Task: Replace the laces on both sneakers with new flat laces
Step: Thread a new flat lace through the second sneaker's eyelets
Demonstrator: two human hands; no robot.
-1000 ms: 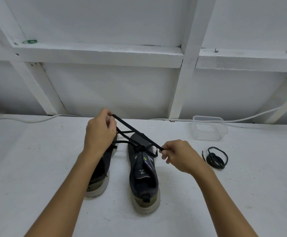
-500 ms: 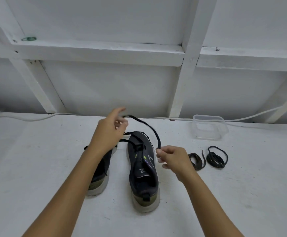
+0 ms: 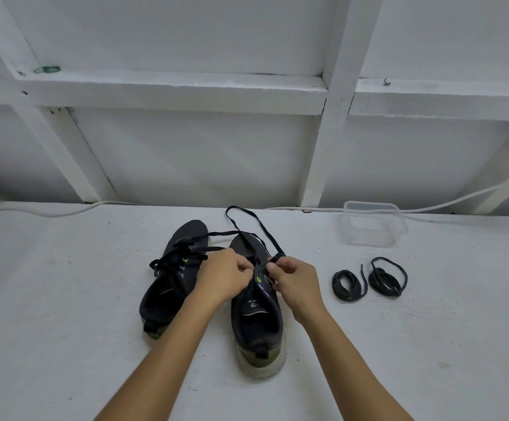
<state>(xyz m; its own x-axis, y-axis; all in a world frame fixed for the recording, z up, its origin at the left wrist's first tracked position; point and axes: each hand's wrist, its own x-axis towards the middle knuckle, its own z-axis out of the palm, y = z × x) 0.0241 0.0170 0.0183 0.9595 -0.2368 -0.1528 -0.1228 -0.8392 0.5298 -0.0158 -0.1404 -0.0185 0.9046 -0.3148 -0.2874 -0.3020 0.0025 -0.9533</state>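
Two dark sneakers stand side by side on the white table, toes pointing away from me. The left sneaker [image 3: 168,287] carries a black flat lace tied loosely over its tongue. Over the right sneaker [image 3: 257,323], my left hand [image 3: 224,276] and my right hand [image 3: 294,279] meet at the eyelets. My right hand pinches the black flat lace [image 3: 248,221] near its end; the lace loops out past the toe. My left hand's fingers curl at the eyelet row, gripping the lace or the shoe's upper; which one is hidden.
Two coiled black round laces [image 3: 348,284] [image 3: 386,276] lie on the table to the right of the shoes. A clear plastic container [image 3: 371,223] stands behind them near the wall. A white cable [image 3: 49,211] runs along the table's back edge.
Both hands came down from holding the lace stretched in the air and now meet at the right sneaker's eyelets. The lace went slack and fell into a loop beyond the toe.
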